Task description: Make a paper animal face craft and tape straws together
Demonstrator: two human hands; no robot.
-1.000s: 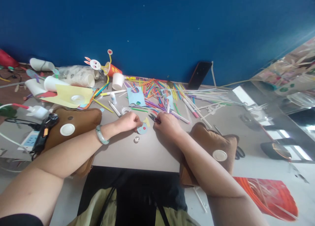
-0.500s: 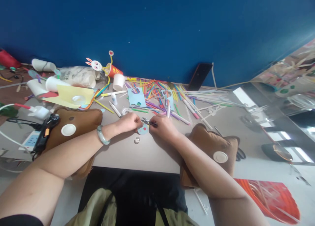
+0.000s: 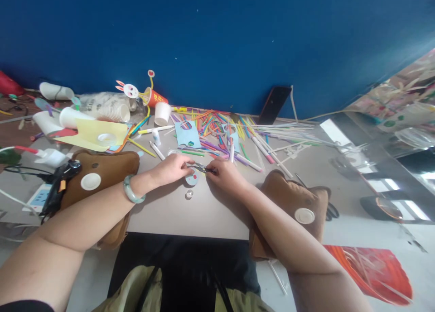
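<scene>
Sticks (image 3: 209, 123) behind the scissors (image 3: 200, 168)

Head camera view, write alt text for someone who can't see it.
A person's right hand holds small dark scissors beside a round pale blue paper cutout, left hand close by, over a greyish table. Multicoloured thin sticks lie behind, near a blue wall.

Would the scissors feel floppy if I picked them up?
Probably stiff, because the dark scissors look like metal. They're likely light, since they look small beside the right hand holding them. Their slim blades might poke you.
</scene>
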